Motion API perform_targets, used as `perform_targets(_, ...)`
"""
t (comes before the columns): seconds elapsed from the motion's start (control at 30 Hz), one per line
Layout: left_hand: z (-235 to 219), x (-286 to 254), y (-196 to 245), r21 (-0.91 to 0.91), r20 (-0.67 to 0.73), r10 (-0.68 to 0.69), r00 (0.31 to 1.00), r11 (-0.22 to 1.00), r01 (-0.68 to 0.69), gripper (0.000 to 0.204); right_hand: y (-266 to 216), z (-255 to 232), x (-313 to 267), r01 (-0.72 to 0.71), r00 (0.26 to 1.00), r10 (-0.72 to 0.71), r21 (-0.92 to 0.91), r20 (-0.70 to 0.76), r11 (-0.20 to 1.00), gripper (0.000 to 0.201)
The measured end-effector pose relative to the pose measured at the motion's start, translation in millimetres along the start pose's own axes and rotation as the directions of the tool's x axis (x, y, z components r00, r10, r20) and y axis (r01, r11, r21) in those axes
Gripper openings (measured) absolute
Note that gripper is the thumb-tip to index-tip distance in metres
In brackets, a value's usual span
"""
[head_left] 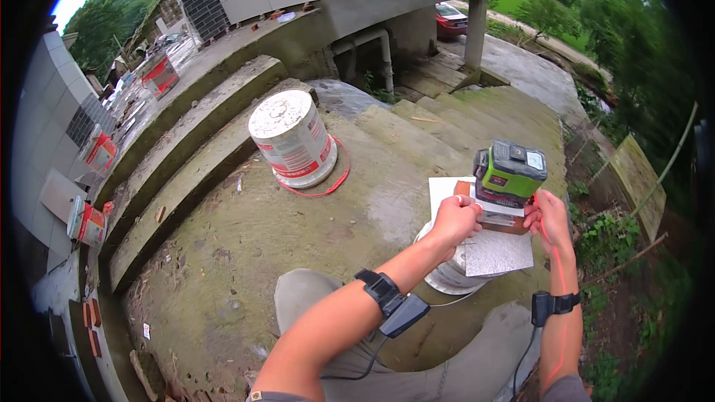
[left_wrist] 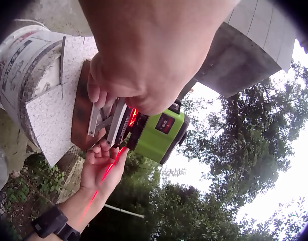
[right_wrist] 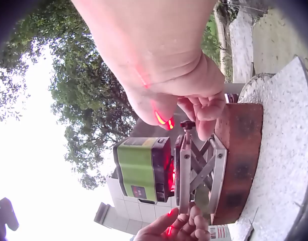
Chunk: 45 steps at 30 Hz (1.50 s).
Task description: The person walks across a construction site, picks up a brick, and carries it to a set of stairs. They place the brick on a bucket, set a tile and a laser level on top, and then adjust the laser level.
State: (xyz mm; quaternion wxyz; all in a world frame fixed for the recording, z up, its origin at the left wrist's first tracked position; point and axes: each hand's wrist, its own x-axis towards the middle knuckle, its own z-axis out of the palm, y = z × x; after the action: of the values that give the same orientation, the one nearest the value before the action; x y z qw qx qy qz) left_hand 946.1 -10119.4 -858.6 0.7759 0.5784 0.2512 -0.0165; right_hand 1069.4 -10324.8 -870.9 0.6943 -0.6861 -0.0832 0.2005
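A green and black laser level (head_left: 511, 173) stands on a small metal scissor lift (right_wrist: 198, 168). Beneath the lift is a red brick (right_wrist: 239, 160), on speckled tile pieces (head_left: 500, 254) over an upturned white bucket (head_left: 447, 277). My left hand (head_left: 456, 222) holds the lift's left side, fingers curled at its upper plate. My right hand (head_left: 550, 219) is at the opposite side, its thumb and loosely bent fingers around the small black knob (right_wrist: 187, 125), with a gap between thumb and knob. Red laser light falls on my right thumb and forearm.
Another upturned bucket (head_left: 292, 138) with a red handle stands on the mossy concrete. Concrete steps (head_left: 186, 156) curve along the left, with more buckets beyond (head_left: 89, 221). On the right the ground drops to plants and a leaning board (head_left: 633, 182).
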Motion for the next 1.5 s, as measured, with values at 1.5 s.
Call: perform_targets(1.5, -1, 2, -2, 0.01, 0.047, 0.012, 0.999, 1.0, -0.012, 0.016, 0, 0, -3, -0.033, 0.999, 0.035, -0.066, 0.021, 0.997, 0.037)
